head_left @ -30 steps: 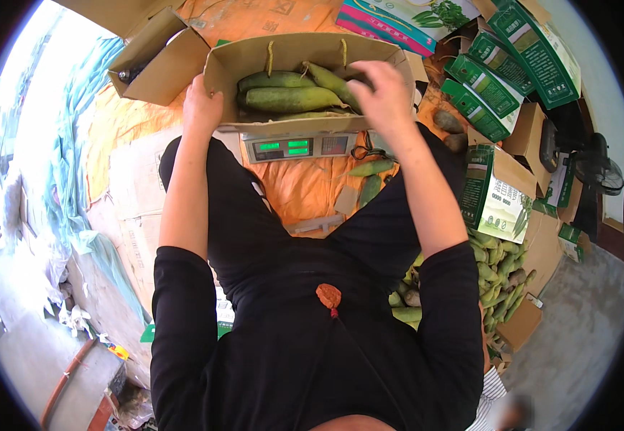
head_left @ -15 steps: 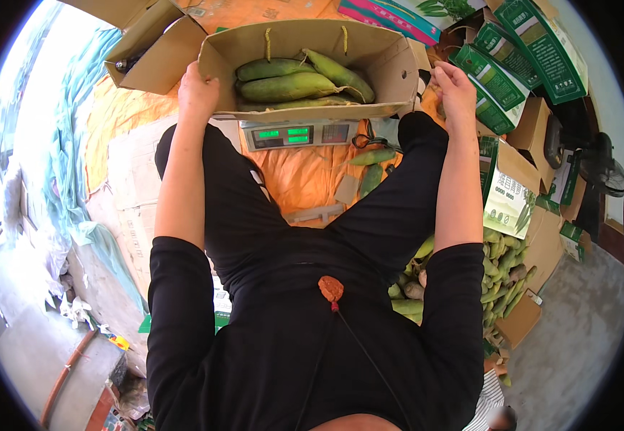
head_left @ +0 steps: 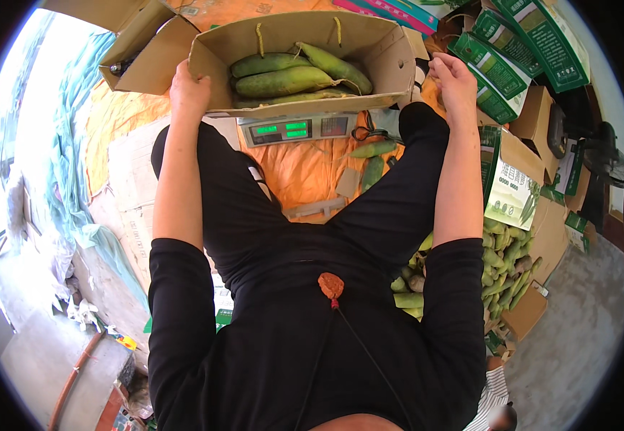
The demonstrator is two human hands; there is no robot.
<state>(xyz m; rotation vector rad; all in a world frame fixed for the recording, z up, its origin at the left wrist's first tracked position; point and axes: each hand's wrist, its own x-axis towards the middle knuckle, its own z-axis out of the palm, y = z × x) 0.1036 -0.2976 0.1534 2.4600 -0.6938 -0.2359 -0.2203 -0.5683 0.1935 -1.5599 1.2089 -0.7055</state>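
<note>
An open cardboard carton with yellow rope handles sits on a digital scale whose display glows green. Several long green radishes lie inside it. My left hand is closed on the carton's left end, fingers over the wall. Just off the right end is my right hand, its fingers curled in toward the thumb; I see nothing between them, and it looks apart from the carton. Below the scale, between my legs, loose green radishes rest on orange sheeting.
A heap of green radishes lies by my right side. Green-and-white cartons crowd the right, with a black fan beyond. Another open carton stands at the far left. Teal netting runs along the left.
The view has shifted slightly, so the carton and scale appear a little higher and further left. My left hand stays on the carton; my right hand stays beside it, fingers still curled.
</note>
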